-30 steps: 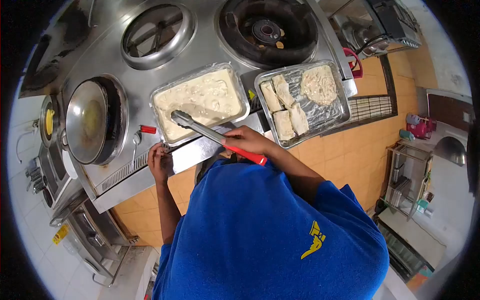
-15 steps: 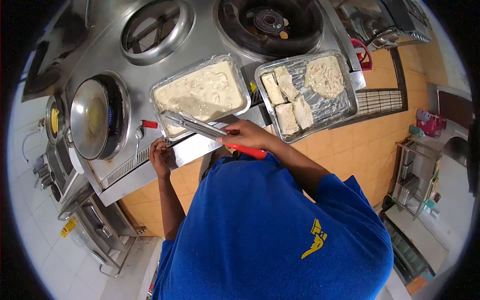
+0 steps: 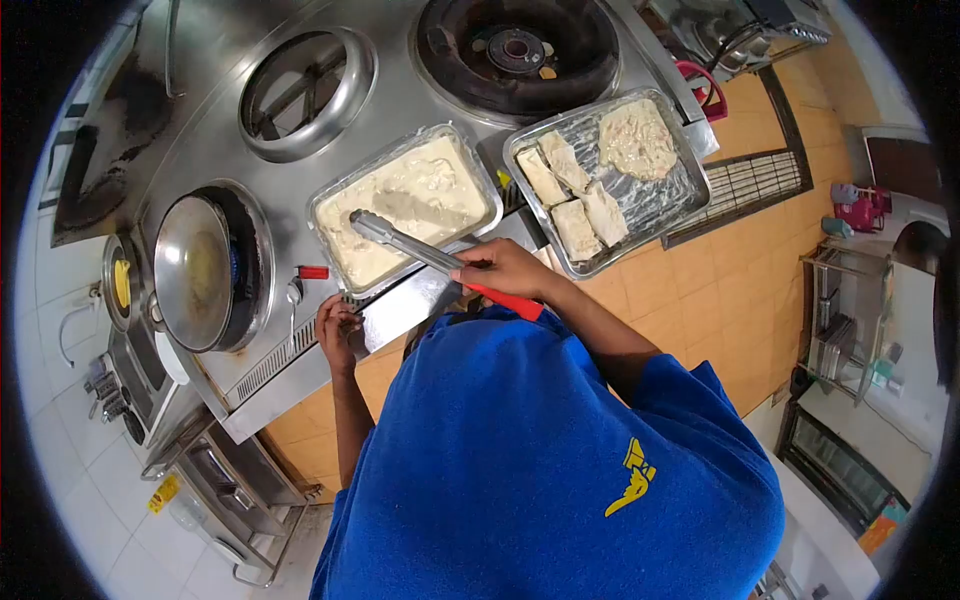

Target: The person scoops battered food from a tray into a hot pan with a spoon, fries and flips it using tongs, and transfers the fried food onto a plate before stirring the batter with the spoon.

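"Lots on the steel cooktop (image 3: 205, 125), yeah? Use the batter tray (image 3: 489, 190) as ref."

"OK. Big dark burner (image 3: 437, 75) behind it, up to the R. Metal pan (image 3: 188, 285) well L of it, tilted, w/ a bit of blue flame at its edge. Steel ring (image 3: 350, 110) behind, to the L."

"And R of it?"

"2nd tray (image 3: 690, 205), just beside: 4 pale slabs (image 3: 575, 232) on its L side, plus 1 flat batter-coated pc (image 3: 637, 140) at the back R."

"Tongs (image 3: 415, 247)?"

"Tips over the tray's L part, at the batter; can't tell how deep. Shaft crosses the front rim, so it blocks some of that edge. R hand (image 3: 505, 272) is closed round them, near the red grip, just off the front R corner."

"L hand (image 3: 338, 325)?"

"Off the front L corner, by the cooktop edge. Fingers loosely curled, approx half open, nothing visible in them. Contact w/ the edge: can't tell."

"Small stuff?"

"Spoon (image 3: 294, 295) L of the tray, then a red pc (image 3: 312, 272) btwn tray & pan."
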